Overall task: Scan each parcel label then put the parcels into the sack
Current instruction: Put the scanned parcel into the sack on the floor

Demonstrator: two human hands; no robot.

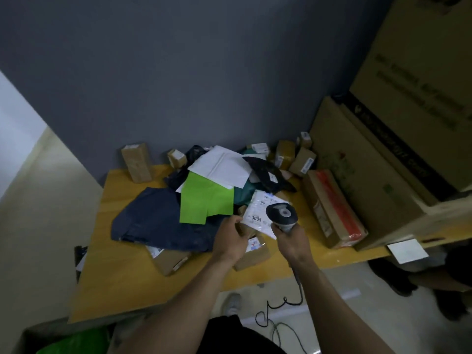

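Scanning under way: right hand fingers clamped round scanner aimed at white parcel on desk, left hand fingers pinching its edge; next, likely, bagging it.

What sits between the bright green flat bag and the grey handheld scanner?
A white plastic parcel with a printed label reading 3005 lies between them, seen in the head view.

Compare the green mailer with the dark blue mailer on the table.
The green mailer is bright and smooth; the dark blue mailer is dull and creased. The green mailer lies partly on the dark blue mailer, which looks larger. Both are soft, flat bags with no label showing.
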